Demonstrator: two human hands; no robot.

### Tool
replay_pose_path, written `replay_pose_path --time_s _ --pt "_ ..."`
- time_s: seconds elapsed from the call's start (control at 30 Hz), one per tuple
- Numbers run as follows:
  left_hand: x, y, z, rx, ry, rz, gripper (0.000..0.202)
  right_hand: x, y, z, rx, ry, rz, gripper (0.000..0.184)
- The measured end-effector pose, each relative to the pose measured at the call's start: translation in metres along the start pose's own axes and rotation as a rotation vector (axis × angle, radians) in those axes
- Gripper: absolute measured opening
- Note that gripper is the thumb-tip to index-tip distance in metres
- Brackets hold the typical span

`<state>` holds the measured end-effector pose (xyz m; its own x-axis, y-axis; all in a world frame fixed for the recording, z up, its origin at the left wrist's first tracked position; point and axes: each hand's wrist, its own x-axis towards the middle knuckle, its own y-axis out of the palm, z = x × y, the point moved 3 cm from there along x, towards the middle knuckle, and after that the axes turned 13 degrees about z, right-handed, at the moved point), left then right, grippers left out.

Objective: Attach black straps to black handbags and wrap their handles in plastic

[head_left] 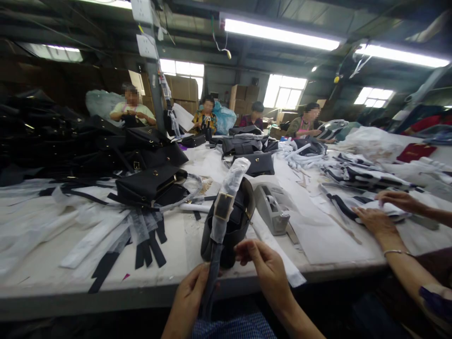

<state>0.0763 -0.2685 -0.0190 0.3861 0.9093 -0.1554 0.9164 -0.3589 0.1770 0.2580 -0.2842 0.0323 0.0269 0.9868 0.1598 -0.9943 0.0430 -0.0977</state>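
Note:
My left hand (192, 287) is closed around a dark strap (214, 263) near the table's front edge. The strap's upper part, with a gold buckle (223, 206), is wrapped in clear plastic film (233, 179) and stands up in front of a black handbag (247, 207). That handbag rests on the table, partly hidden by the strap. To the right of the strap, beside the bag's lower side, my right hand (268, 270) has its fingers loosely curled and the thumb apart. I see nothing held in it.
A grey tape dispenser (277, 219) stands right of the handbag. Black bags (150, 186) are heaped at the left, with dark strips (150, 252) before them. At the right, a co-worker's hands (377, 221) rest on white-wrapped pieces. Several people sit across the white table (328, 245).

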Motion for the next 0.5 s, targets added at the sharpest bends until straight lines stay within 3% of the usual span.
replay_pose_path --time_s 0.13,0.27,0.37,0.5 --pt "0.007 -0.008 -0.014 0.235 0.198 -0.231 0.050 0.022 -0.038 0.031 -0.217 -0.155 -0.234 0.030" --pt "0.030 0.001 -0.029 0.551 0.346 -0.280 0.077 0.048 -0.056 0.022 -0.187 -0.122 -0.274 0.034" --pt "0.056 0.012 -0.032 0.618 0.321 -0.268 0.082 0.052 -0.055 -0.003 -0.072 -0.069 -0.236 0.043" --pt "0.075 0.006 -0.039 0.586 0.166 -0.394 0.047 0.042 -0.053 -0.029 -0.005 -0.009 -0.235 0.048"
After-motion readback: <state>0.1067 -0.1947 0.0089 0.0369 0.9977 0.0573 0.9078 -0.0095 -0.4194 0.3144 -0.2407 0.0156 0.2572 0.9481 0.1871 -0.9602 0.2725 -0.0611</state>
